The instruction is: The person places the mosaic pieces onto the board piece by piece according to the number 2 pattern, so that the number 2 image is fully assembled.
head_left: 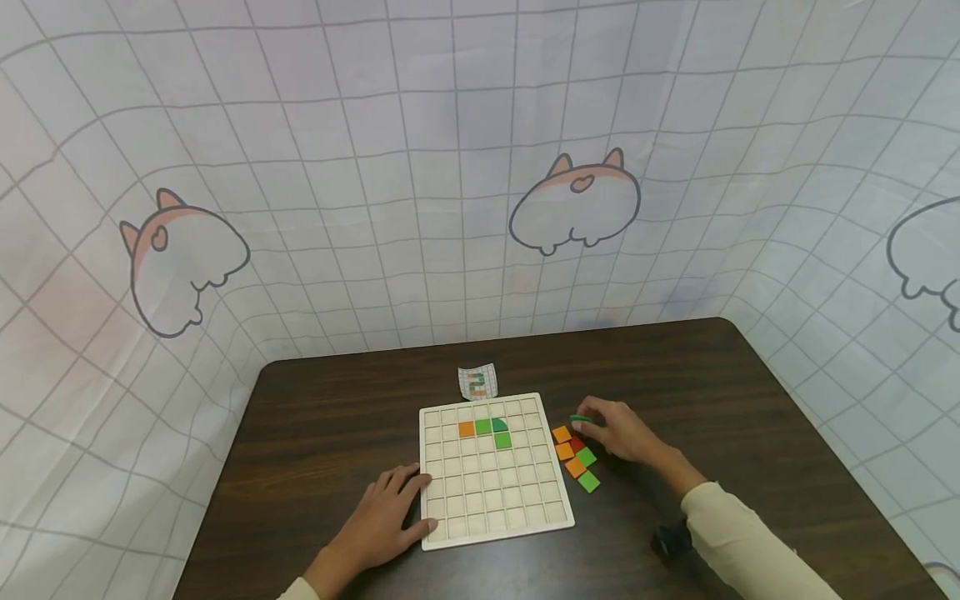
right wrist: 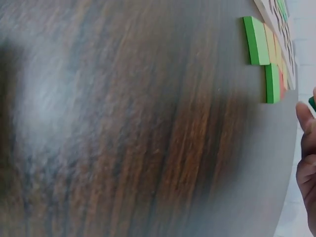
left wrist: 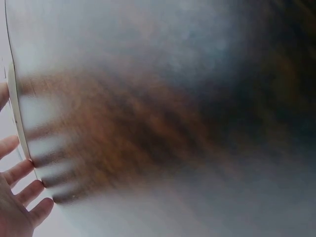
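Note:
A white square grid board (head_left: pixel 487 492) lies on the dark table. In its upper rows sit an orange tile (head_left: pixel 467 429), a light green tile (head_left: pixel 483 427), a dark green rounded tile (head_left: pixel 499 425) and, below that one, another light green tile (head_left: pixel 502 440). My left hand (head_left: pixel 382 517) rests at the board's left edge, fingers spread and touching the rim. To the right of the board, my right hand (head_left: pixel 618 429) pinches a dark green tile (head_left: pixel 581 417) between thumb and fingers, just above the loose tiles. Only a sliver of that tile shows in the right wrist view.
Several loose tiles, orange, light green and one red tile (head_left: pixel 577 444), lie together along the board's right side. A small pattern card (head_left: pixel 477 382) lies behind the board. Near the right sleeve is a black object (head_left: pixel 670 540). A white grid-patterned curtain (head_left: pixel 420 208) surrounds the table.

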The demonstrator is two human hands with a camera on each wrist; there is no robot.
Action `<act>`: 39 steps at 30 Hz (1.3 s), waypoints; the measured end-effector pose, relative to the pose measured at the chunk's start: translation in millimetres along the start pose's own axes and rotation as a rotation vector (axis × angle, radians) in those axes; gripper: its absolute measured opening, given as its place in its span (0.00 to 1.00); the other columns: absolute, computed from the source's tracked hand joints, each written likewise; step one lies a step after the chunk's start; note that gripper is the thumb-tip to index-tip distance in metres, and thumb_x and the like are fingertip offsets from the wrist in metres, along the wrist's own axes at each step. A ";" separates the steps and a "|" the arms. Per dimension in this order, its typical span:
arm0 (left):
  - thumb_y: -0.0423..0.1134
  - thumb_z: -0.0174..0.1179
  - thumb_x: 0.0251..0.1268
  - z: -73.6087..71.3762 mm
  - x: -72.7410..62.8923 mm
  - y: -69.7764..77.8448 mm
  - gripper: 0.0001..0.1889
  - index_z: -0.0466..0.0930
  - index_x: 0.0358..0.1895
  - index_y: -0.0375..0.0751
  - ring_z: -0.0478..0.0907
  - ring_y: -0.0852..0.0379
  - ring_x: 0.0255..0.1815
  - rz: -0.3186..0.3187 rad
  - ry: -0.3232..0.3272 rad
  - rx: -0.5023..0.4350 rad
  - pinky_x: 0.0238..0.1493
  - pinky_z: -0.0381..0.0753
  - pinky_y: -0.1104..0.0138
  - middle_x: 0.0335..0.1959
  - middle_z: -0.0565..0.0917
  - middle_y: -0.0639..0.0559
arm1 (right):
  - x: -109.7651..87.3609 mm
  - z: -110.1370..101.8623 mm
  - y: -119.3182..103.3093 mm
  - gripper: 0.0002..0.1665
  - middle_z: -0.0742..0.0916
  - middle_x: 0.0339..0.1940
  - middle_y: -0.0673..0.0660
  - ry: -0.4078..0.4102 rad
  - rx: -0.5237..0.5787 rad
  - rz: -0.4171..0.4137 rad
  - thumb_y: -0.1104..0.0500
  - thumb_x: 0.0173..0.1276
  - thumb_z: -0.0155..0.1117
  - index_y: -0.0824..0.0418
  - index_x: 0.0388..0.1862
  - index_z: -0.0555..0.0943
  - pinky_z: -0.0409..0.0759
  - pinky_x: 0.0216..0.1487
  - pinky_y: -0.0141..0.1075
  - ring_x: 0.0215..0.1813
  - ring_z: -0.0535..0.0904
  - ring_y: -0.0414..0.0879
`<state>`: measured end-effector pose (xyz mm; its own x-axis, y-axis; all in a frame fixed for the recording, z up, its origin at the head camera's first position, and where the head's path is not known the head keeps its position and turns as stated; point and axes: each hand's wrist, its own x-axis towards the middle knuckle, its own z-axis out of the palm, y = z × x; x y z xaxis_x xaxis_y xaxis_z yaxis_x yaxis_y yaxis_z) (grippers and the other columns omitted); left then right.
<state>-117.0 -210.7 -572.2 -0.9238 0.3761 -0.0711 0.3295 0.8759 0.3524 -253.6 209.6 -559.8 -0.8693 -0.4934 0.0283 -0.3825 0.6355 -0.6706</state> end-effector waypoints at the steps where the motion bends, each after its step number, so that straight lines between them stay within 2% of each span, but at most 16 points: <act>1: 0.65 0.56 0.69 0.0 0.0 -0.2 0.35 0.68 0.72 0.50 0.64 0.38 0.73 0.001 0.001 0.003 0.64 0.67 0.38 0.74 0.66 0.43 | 0.3 -0.1 -1.4 0.09 0.83 0.34 0.49 0.000 0.011 -0.016 0.53 0.73 0.64 0.54 0.47 0.81 0.78 0.22 0.33 0.20 0.75 0.37; 4: 0.65 0.56 0.69 -0.1 0.1 -0.2 0.35 0.68 0.72 0.50 0.65 0.38 0.73 0.003 0.004 0.008 0.63 0.68 0.38 0.74 0.67 0.43 | 1.7 0.3 -6.1 0.08 0.84 0.33 0.49 -0.002 0.038 -0.051 0.55 0.73 0.65 0.55 0.47 0.83 0.77 0.21 0.33 0.19 0.74 0.37; 6: 0.65 0.56 0.69 -0.2 -0.1 0.0 0.35 0.68 0.72 0.50 0.65 0.38 0.73 0.003 0.005 0.008 0.64 0.68 0.38 0.74 0.67 0.43 | 2.4 2.1 -8.4 0.08 0.85 0.33 0.49 -0.002 0.042 -0.075 0.56 0.72 0.66 0.55 0.47 0.85 0.78 0.23 0.33 0.22 0.75 0.36; 13: 0.65 0.57 0.68 -0.5 0.2 1.4 0.35 0.69 0.72 0.50 0.65 0.39 0.72 -0.008 0.003 0.007 0.64 0.67 0.39 0.74 0.67 0.43 | 8.2 9.9 -16.6 0.08 0.90 0.39 0.47 0.024 0.033 -0.123 0.54 0.70 0.68 0.53 0.44 0.89 0.81 0.39 0.31 0.36 0.80 0.36; 15: 0.65 0.57 0.68 -0.7 0.5 1.7 0.35 0.69 0.72 0.50 0.65 0.39 0.72 -0.011 0.004 0.010 0.64 0.67 0.39 0.74 0.67 0.43 | 10.1 11.3 -19.4 0.08 0.90 0.38 0.48 0.017 0.050 -0.129 0.55 0.70 0.68 0.54 0.44 0.89 0.81 0.39 0.31 0.35 0.82 0.37; 21: 0.64 0.58 0.68 0.0 0.1 1.3 0.35 0.69 0.71 0.49 0.65 0.39 0.72 -0.011 0.015 0.023 0.63 0.68 0.40 0.73 0.67 0.43 | 15.2 17.4 -27.5 0.10 0.89 0.34 0.50 -0.021 0.108 -0.143 0.60 0.70 0.68 0.60 0.47 0.88 0.80 0.29 0.31 0.28 0.80 0.40; 25: 0.64 0.58 0.68 0.2 -0.4 1.2 0.35 0.69 0.71 0.49 0.65 0.39 0.72 -0.009 0.015 0.024 0.63 0.68 0.40 0.73 0.67 0.43 | 19.5 23.4 -32.1 0.10 0.89 0.38 0.50 -0.022 0.092 -0.155 0.60 0.69 0.68 0.59 0.47 0.88 0.80 0.35 0.30 0.34 0.80 0.38; 29: 0.65 0.58 0.68 -0.6 -0.2 1.2 0.35 0.69 0.72 0.50 0.65 0.39 0.72 -0.011 0.007 0.017 0.64 0.68 0.39 0.74 0.67 0.44 | 22.8 28.0 -39.1 0.13 0.89 0.41 0.52 -0.036 0.100 -0.145 0.59 0.69 0.69 0.62 0.50 0.87 0.80 0.38 0.30 0.39 0.81 0.39; 34: 0.64 0.58 0.68 -1.1 0.1 0.9 0.35 0.69 0.72 0.49 0.65 0.39 0.72 -0.009 -0.002 0.000 0.64 0.67 0.38 0.74 0.67 0.43 | 25.0 34.2 -45.6 0.16 0.88 0.43 0.54 -0.066 0.129 -0.127 0.57 0.69 0.69 0.64 0.53 0.86 0.78 0.33 0.30 0.36 0.78 0.40; 39: 0.65 0.56 0.69 -0.2 0.7 -0.3 0.35 0.68 0.72 0.50 0.64 0.39 0.73 -0.016 -0.013 0.003 0.64 0.67 0.39 0.74 0.66 0.43 | 26.9 41.4 -45.8 0.14 0.88 0.41 0.53 -0.068 0.133 -0.153 0.57 0.72 0.66 0.62 0.53 0.86 0.74 0.24 0.30 0.23 0.74 0.37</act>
<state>-117.7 -210.7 -572.2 -0.9264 0.3658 -0.0892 0.3151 0.8828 0.3485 -246.6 142.7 -559.0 -0.7795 -0.6198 0.0901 -0.4596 0.4683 -0.7546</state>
